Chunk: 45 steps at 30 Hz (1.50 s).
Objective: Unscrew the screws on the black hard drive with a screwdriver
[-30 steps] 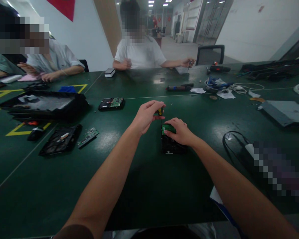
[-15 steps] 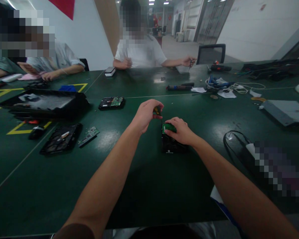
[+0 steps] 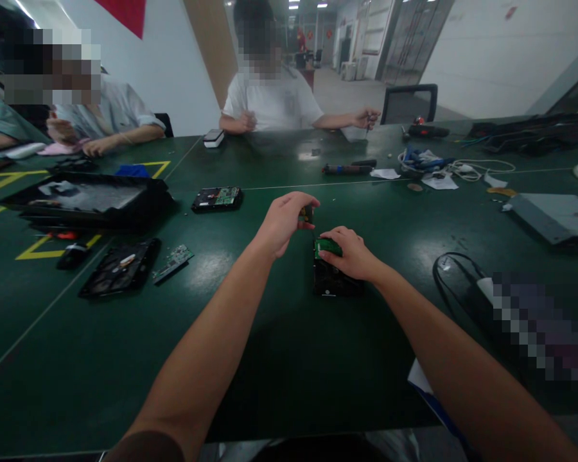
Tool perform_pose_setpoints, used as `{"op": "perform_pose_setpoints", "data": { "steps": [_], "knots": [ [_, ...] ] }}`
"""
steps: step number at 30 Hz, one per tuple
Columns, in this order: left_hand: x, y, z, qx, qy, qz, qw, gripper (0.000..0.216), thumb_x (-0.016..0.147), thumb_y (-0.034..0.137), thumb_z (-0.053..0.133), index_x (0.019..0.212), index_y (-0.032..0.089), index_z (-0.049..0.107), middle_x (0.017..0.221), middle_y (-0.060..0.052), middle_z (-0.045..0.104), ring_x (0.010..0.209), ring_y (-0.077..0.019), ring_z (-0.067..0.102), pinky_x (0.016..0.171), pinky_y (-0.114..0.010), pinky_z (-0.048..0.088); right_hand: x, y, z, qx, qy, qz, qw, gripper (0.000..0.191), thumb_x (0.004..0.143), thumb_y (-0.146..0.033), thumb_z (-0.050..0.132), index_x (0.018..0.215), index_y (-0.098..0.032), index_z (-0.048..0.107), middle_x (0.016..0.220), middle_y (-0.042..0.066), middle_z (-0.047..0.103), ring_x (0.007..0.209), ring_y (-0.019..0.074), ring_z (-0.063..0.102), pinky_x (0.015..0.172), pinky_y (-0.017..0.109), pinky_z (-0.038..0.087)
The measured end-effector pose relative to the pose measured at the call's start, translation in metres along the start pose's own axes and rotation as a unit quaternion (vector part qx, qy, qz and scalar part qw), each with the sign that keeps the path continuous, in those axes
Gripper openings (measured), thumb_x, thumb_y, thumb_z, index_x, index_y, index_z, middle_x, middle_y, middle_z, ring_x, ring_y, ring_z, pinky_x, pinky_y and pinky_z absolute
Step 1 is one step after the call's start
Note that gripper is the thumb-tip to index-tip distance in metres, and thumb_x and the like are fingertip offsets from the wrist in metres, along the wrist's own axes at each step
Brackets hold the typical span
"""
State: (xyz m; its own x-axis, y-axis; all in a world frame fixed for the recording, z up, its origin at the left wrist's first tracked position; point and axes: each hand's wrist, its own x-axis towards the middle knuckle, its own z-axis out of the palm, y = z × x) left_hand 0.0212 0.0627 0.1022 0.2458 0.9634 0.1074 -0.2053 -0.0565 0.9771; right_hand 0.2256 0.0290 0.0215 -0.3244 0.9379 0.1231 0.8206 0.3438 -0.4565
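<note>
A black hard drive (image 3: 328,282) lies on the dark green table (image 3: 289,366) in front of me, with a green circuit board (image 3: 322,248) on its upper face. My right hand (image 3: 349,253) grips the drive, its fingers and thumb over the board and much of the far end. Just left of and above the drive's far corner, my left hand (image 3: 285,221) is closed round the black-and-yellow handle of a small screwdriver (image 3: 307,214). Its thin shaft points down towards that corner; the tip is too small to make out.
To the left lie a loose circuit board (image 3: 173,263), a black drive casing (image 3: 120,268), another hard drive (image 3: 216,199) and a large black tray (image 3: 149,192). Rightward are a grey metal box (image 3: 556,218), a looped cable (image 3: 436,269) and tangled wires (image 3: 426,160). Two co-workers sit across.
Both my hands stay almost in place. The yellow mark on the screwdriver handle shows differently between the left fingers. At far left, a co-worker's hand has risen.
</note>
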Motion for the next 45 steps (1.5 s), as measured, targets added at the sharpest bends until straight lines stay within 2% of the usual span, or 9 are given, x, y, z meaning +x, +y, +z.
{"op": "perform_pose_setpoints", "data": {
  "steps": [3, 9, 14, 20, 24, 32, 36, 40, 45],
  "knots": [
    [-0.0011, 0.0018, 0.0001, 0.007, 0.007, -0.002, 1.000, 0.018, 0.087, 0.035, 0.071, 0.087, 0.016, 0.074, 0.090, -0.008, 0.069, 0.084, -0.0186, 0.065, 0.064, -0.028, 0.056, -0.0003, 0.0002, -0.0001, 0.000, 0.000, -0.003, 1.000, 0.044, 0.100, -0.044, 0.064, 0.141, -0.028, 0.064, 0.140, 0.014, 0.062, 0.130, 0.0365, 0.056, 0.106, 0.057, 0.044],
    [-0.0035, 0.0021, 0.0041, -0.047, 0.008, -0.026, 0.999, 0.018, 0.089, 0.033, 0.071, 0.094, 0.017, 0.065, 0.091, -0.010, 0.073, 0.087, -0.0218, 0.070, 0.072, -0.035, 0.061, -0.0006, -0.0002, 0.0007, -0.006, 0.004, -0.003, 1.000, 0.044, 0.100, -0.043, 0.066, 0.141, -0.027, 0.065, 0.139, 0.013, 0.062, 0.130, 0.0359, 0.057, 0.106, 0.055, 0.046],
    [-0.0015, 0.0005, 0.0018, 0.002, -0.006, 0.004, 1.000, 0.019, 0.089, 0.033, 0.067, 0.089, 0.015, 0.074, 0.100, -0.011, 0.071, 0.093, -0.0199, 0.067, 0.070, -0.028, 0.058, -0.0008, -0.0012, 0.0002, -0.003, 0.002, 0.001, 1.000, 0.045, 0.100, -0.043, 0.065, 0.142, -0.026, 0.065, 0.139, 0.014, 0.063, 0.130, 0.0363, 0.056, 0.107, 0.055, 0.045],
    [-0.0028, 0.0016, 0.0012, -0.023, -0.025, -0.009, 0.999, 0.022, 0.092, 0.032, 0.062, 0.099, 0.015, 0.074, 0.091, -0.009, 0.072, 0.088, -0.0214, 0.069, 0.068, -0.031, 0.059, -0.0004, -0.0004, 0.0015, 0.000, 0.009, -0.001, 1.000, 0.043, 0.100, -0.043, 0.066, 0.140, -0.028, 0.066, 0.137, 0.014, 0.063, 0.129, 0.0361, 0.057, 0.106, 0.056, 0.044],
    [-0.0028, 0.0014, 0.0034, -0.040, -0.033, -0.001, 0.999, 0.021, 0.094, 0.032, 0.061, 0.094, 0.015, 0.073, 0.093, -0.010, 0.072, 0.089, -0.0198, 0.069, 0.074, -0.032, 0.061, -0.0005, -0.0001, 0.0019, 0.000, 0.011, -0.003, 1.000, 0.042, 0.100, -0.043, 0.065, 0.139, -0.028, 0.066, 0.137, 0.013, 0.063, 0.128, 0.0359, 0.057, 0.106, 0.054, 0.045],
    [-0.0043, 0.0040, 0.0049, 0.026, -0.026, 0.011, 0.999, 0.023, 0.091, 0.037, 0.073, 0.097, 0.016, 0.079, 0.105, -0.010, 0.072, 0.093, -0.0184, 0.064, 0.068, -0.026, 0.059, -0.0006, 0.0000, 0.0014, -0.005, 0.006, -0.004, 1.000, 0.044, 0.100, -0.043, 0.065, 0.141, -0.027, 0.065, 0.138, 0.013, 0.062, 0.128, 0.0359, 0.057, 0.104, 0.054, 0.045],
    [-0.0069, 0.0076, 0.0067, 0.006, -0.031, -0.016, 0.999, 0.018, 0.092, 0.032, 0.069, 0.100, 0.017, 0.074, 0.093, -0.008, 0.071, 0.089, -0.0190, 0.067, 0.066, -0.028, 0.060, -0.0003, 0.0013, 0.0024, -0.015, 0.009, -0.007, 1.000, 0.044, 0.100, -0.044, 0.065, 0.141, -0.028, 0.065, 0.138, 0.013, 0.063, 0.128, 0.0359, 0.057, 0.104, 0.053, 0.045],
    [-0.0074, 0.0078, 0.0081, -0.038, -0.023, -0.036, 0.998, 0.010, 0.093, 0.027, 0.066, 0.094, 0.018, 0.065, 0.089, -0.007, 0.072, 0.088, -0.0199, 0.070, 0.073, -0.034, 0.063, 0.0002, 0.0013, 0.0029, -0.018, 0.010, -0.007, 1.000, 0.043, 0.100, -0.044, 0.066, 0.140, -0.027, 0.066, 0.136, 0.013, 0.063, 0.127, 0.0356, 0.057, 0.103, 0.052, 0.046],
    [-0.0051, 0.0048, 0.0048, 0.014, -0.036, 0.005, 0.999, 0.016, 0.091, 0.031, 0.066, 0.088, 0.017, 0.072, 0.102, -0.009, 0.070, 0.094, -0.0192, 0.065, 0.071, -0.028, 0.060, -0.0002, 0.0003, 0.0018, -0.017, 0.007, -0.003, 1.000, 0.044, 0.100, -0.044, 0.064, 0.140, -0.026, 0.065, 0.138, 0.014, 0.063, 0.127, 0.0354, 0.057, 0.103, 0.053, 0.046]
  ]
}}
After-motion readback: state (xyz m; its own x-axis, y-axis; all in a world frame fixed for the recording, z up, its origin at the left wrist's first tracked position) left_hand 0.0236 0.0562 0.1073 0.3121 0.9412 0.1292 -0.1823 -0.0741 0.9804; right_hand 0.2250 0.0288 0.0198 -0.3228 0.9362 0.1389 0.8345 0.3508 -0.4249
